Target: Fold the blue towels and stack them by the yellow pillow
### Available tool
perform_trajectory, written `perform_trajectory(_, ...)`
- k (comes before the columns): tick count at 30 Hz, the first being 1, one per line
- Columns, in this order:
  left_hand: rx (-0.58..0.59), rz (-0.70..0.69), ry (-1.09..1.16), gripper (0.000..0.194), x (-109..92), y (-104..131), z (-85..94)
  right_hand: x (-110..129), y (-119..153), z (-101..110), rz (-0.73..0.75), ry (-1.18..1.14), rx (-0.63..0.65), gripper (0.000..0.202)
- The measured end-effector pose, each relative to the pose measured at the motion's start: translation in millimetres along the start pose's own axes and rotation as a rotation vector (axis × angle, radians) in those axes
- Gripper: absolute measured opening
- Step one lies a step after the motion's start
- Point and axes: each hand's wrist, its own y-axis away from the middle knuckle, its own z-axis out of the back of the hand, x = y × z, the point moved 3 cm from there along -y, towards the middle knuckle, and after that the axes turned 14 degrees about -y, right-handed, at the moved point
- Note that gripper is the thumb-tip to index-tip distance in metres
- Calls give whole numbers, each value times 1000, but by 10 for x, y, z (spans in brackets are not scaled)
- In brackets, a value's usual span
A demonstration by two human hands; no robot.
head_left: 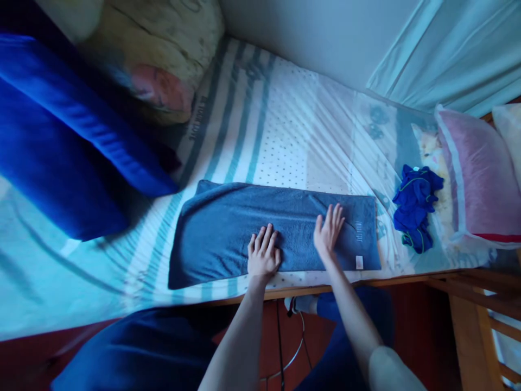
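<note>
A dark blue-grey towel (220, 233) lies folded lengthwise in a long strip along the near edge of the bed, with a small white tag and embroidered lettering at its right end. My left hand (264, 254) rests flat on the towel's middle near its front edge, fingers pointing away from me. Further right, my right hand (329, 231) is on the towel beside the lettering, its fingers stretched out and the thumb apart. A few wrinkles run across the cloth around both hands. Neither hand grips anything.
The bed has a patterned sheet (285, 119). On the right lie a crumpled bright blue garment (417, 203) and a pink pillow (480, 174). Large blue folded fabric (81, 141) and a yellowish printed pillow (171, 54) are at left. A pale curtain (459, 60) hangs behind.
</note>
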Motion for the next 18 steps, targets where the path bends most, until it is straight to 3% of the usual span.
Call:
perform_trajectory(3,7,2,-15,56,4,-1,0,438,620,-307,-19,-29,76,62)
perform_trajectory(6,12,4,-19,53,13,-11,-1,581,900,-469,-57,-7,125,60)
perform_trajectory(14,-7,-28,-44,47,-31,9,75,549,858,-483,-26,-69,29,60)
perform_trajectory(16,31,-77,-9,44,80,-48,152,549,872,-502,-21,-75,-9,61)
perform_trajectory(18,77,-124,44,43,319,-234,299,549,889,-522,-13,-76,-30,61)
